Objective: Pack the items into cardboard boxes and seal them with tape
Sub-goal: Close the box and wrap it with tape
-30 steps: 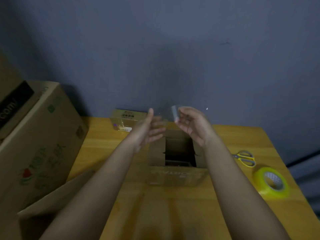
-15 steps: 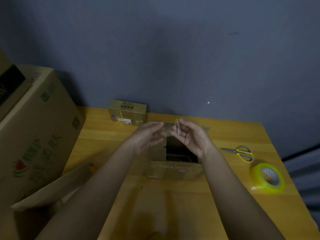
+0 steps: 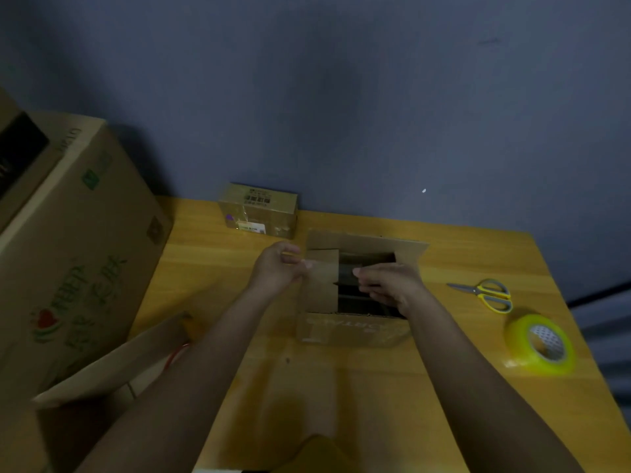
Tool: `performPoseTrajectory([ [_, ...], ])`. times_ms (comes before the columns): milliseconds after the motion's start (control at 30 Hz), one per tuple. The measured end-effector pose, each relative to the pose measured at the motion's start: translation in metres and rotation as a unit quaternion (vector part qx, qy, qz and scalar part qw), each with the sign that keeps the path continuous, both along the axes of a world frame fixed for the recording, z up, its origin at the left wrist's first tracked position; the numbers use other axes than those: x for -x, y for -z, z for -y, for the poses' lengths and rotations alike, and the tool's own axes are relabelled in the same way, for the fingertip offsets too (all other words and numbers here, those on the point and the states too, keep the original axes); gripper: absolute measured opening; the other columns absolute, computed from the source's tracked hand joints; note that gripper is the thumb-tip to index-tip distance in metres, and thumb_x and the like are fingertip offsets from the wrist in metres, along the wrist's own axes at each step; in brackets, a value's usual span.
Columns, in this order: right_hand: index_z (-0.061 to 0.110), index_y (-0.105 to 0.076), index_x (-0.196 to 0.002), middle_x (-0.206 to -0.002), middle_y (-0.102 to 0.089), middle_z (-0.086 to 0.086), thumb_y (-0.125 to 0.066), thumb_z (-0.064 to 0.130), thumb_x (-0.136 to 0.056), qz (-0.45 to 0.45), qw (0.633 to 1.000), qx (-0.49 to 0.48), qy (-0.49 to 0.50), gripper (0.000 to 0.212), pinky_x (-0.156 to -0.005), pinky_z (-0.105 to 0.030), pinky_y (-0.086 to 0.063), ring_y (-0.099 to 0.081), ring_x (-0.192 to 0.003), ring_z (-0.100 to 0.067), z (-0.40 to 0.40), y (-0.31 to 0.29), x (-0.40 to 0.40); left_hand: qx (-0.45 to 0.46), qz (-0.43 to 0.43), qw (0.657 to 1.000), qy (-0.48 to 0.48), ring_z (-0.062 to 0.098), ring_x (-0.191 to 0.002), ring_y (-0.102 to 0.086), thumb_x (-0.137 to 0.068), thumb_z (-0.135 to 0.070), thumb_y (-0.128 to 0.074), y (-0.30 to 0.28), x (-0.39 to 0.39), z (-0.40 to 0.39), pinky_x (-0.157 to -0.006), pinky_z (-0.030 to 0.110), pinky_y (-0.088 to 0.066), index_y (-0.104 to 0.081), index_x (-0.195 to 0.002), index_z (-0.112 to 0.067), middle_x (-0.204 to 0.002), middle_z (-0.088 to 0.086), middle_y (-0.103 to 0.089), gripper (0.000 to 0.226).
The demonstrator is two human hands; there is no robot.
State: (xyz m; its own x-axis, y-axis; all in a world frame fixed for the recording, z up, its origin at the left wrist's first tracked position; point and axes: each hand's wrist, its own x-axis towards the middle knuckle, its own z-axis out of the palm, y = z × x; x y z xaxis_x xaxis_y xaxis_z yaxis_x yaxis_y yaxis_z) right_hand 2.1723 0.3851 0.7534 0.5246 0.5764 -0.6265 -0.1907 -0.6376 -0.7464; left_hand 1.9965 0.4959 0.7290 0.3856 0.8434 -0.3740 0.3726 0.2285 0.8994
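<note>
— So, is it sealed?
— Not yet: both hands, left hand [image 3: 278,269] and right hand [image 3: 389,285], pinch a clear tape strip [image 3: 329,269] over the open box [image 3: 351,331]; roll [image 3: 541,344] sits right of it

Between the left hand [image 3: 276,269] and right hand [image 3: 387,285] something clear and blurred stretches; what it is stays uncertain. Under the right hand, the open box's [image 3: 351,331] contents are too dark to identify. Far left, the large carton [image 3: 78,254] runs off frame.
</note>
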Motion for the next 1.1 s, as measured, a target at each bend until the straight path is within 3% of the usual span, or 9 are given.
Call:
performPoseTrajectory([
  [167, 0.018, -0.07, -0.084, -0.077, -0.073, 0.004, -0.079, 0.025, -0.078, 0.016, 0.999, 0.031, -0.039, 0.013, -0.053, -0.018, -0.046, -0.07, -0.073, -0.004, -0.006, 0.006, -0.003, 0.004, -0.014, 1.0, 0.017, 0.018, -0.082, -0.064, -0.079, -0.013, -0.076, 0.011, 0.0, -0.008, -0.083, 0.04, -0.056, -0.06, -0.109, -0.009, -0.088, 0.007, -0.064, 0.034],
  [300, 0.017, -0.072, -0.084, -0.083, -0.075, 0.0, -0.08, 0.024, -0.077, 0.03, 0.997, 0.037, -0.063, 0.014, -0.058, -0.023, -0.04, -0.071, -0.078, -0.009, -0.008, 0.011, -0.005, 0.025, -0.01, 0.999, 0.032, 0.022, -0.085, -0.062, -0.082, -0.013, -0.074, 0.018, 0.002, -0.009, -0.083, 0.041, -0.054, -0.059, -0.11, -0.008, -0.085, 0.006, -0.06, 0.032],
  [433, 0.016, -0.072, -0.084, -0.078, -0.073, 0.002, -0.081, 0.024, -0.076, 0.042, 0.995, 0.044, -0.077, 0.014, -0.066, -0.025, -0.045, -0.07, -0.069, -0.006, -0.01, 0.015, -0.007, 0.025, -0.013, 0.999, 0.044, 0.016, -0.083, -0.06, -0.085, -0.015, -0.071, 0.022, 0.001, -0.009, -0.071, 0.03, -0.051, -0.06, -0.109, -0.011, -0.084, 0.002, -0.059, 0.027],
  [567, 0.011, -0.071, -0.08, -0.07, -0.07, 0.001, -0.081, 0.019, -0.076, 0.052, 0.995, 0.046, -0.075, 0.013, -0.041, -0.011, -0.041, -0.062, -0.046, 0.001, -0.012, 0.018, -0.008, 0.035, -0.022, 0.998, 0.05, 0.012, -0.083, -0.057, -0.086, -0.017, -0.07, 0.026, -0.001, -0.009, -0.07, 0.025, -0.046, -0.059, -0.108, -0.015, -0.085, 0.0, -0.059, 0.024],
  [700, 0.013, -0.07, -0.074, -0.069, -0.07, 0.001, -0.081, 0.02, -0.075, 0.056, 0.993, 0.047, -0.088, 0.013, -0.054, -0.015, -0.045, -0.062, -0.053, -0.004, -0.013, 0.021, -0.009, 0.041, -0.031, 0.997, 0.056, 0.015, -0.089, -0.058, -0.089, -0.018, -0.067, 0.029, -0.001, -0.009, -0.071, 0.026, -0.046, -0.059, -0.11, -0.015, -0.093, 0.002, -0.06, 0.023],
  [867, 0.013, -0.07, -0.075, -0.067, -0.067, 0.002, -0.08, 0.021, -0.076, 0.074, 0.991, 0.064, -0.095, 0.013, -0.045, -0.012, -0.039, -0.053, -0.055, -0.006, -0.015, 0.026, -0.008, 0.05, -0.029, 0.997, 0.051, 0.018, -0.094, -0.058, -0.09, -0.02, -0.065, 0.035, -0.002, -0.007, -0.08, 0.033, -0.048, -0.058, -0.113, -0.015, -0.097, 0.003, -0.058, 0.024],
  [1000, 0.012, -0.068, -0.072, -0.067, -0.063, -0.001, -0.078, 0.024, -0.079, 0.087, 0.987, 0.087, -0.1, 0.016, -0.047, -0.018, -0.038, -0.054, -0.061, -0.01, -0.017, 0.029, -0.004, 0.057, -0.04, 0.996, 0.049, 0.011, -0.083, -0.058, -0.089, -0.022, -0.066, 0.04, -0.003, -0.009, -0.066, 0.025, -0.045, -0.057, -0.11, -0.019, -0.088, 0.0, -0.058, 0.023],
  [1100, 0.011, -0.068, -0.077, -0.074, -0.064, -0.004, -0.074, 0.025, -0.083, 0.075, 0.986, 0.105, -0.109, 0.016, -0.055, -0.024, -0.041, -0.056, -0.068, -0.015, -0.018, 0.031, -0.002, 0.002, -0.091, 0.994, 0.062, 0.008, -0.074, -0.057, -0.089, -0.021, -0.065, 0.043, -0.008, -0.009, -0.057, 0.023, -0.04, -0.056, -0.108, -0.021, -0.081, -0.005, -0.058, 0.02],
])
